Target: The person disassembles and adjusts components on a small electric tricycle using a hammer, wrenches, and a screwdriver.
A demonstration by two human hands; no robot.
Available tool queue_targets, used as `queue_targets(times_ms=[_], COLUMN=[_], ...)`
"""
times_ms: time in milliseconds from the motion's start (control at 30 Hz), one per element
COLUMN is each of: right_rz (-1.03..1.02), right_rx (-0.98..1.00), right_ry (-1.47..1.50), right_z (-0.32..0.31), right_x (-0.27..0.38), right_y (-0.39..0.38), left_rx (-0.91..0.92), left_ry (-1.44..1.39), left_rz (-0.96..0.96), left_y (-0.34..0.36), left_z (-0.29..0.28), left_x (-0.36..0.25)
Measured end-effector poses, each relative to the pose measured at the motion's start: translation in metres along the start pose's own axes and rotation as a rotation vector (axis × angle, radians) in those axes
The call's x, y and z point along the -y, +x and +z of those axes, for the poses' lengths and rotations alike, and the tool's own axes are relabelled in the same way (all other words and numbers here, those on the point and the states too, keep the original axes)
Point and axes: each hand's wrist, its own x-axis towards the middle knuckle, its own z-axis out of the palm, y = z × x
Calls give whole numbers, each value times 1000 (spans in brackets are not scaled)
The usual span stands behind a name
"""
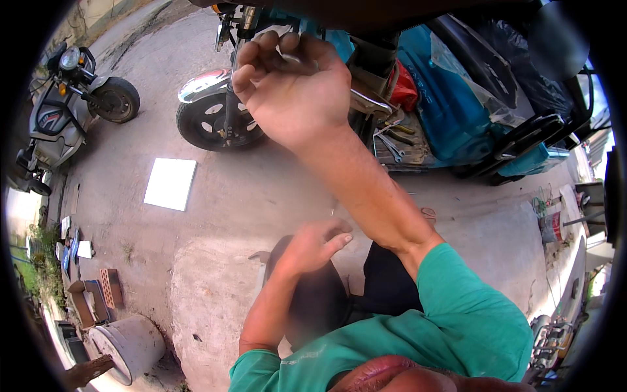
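Apparently half curled in mid-air, palm showing: right grip [297, 98], overlapping in view the front end of a turquoise motor vehicle with a rigid body [454, 124]. Cannot tell of any small thing pinched at the pale glint near the thumb, nor of contact with the vehicle. Nearer, close above dark cloth trousers [317, 300]: left grip [310, 248], thumb apart from fingers, loosely open, with nothing visible inside. Just left of the right grip, on the far side: round black rubber front wheel [208, 127] beneath a curved, shiny silver mudguard [202, 86]. Right of the right wrist: slim grey steel wrenches [394, 149] on a worn brown footboard [418, 157]. Judging by looks: vehicle heavy and stiff; wheel firm, best held by the tyre; mudguard probably thin and slick; wrenches hard, light enough for one hand, possibly greasy, best held mid-shaft. Left of both grips, on grey concrete floor [117, 215]: flat white square panel [170, 184], probably light, best held by opposite edges.
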Motion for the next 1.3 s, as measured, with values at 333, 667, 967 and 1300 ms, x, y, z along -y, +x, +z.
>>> queue_targets(times_ms=[333,667,967,1300], right_rz=[332,625,524,475], right_rx=[488,565,361,72], right_ry=[522,324,162,-1156], right_z=[35,-13,-88,-106], right_x=[85,126,146,202], right_y=[-114,-152,-203,-202], left_rx=[-112,-83,-81,-14], left_ry=[-150,-15,12,139], left_rz=[-148,-146,-170,-197], left_y=[-7,3,7,22], left_z=[2,10,18,26], left_x=[2,-10,-9,-13])
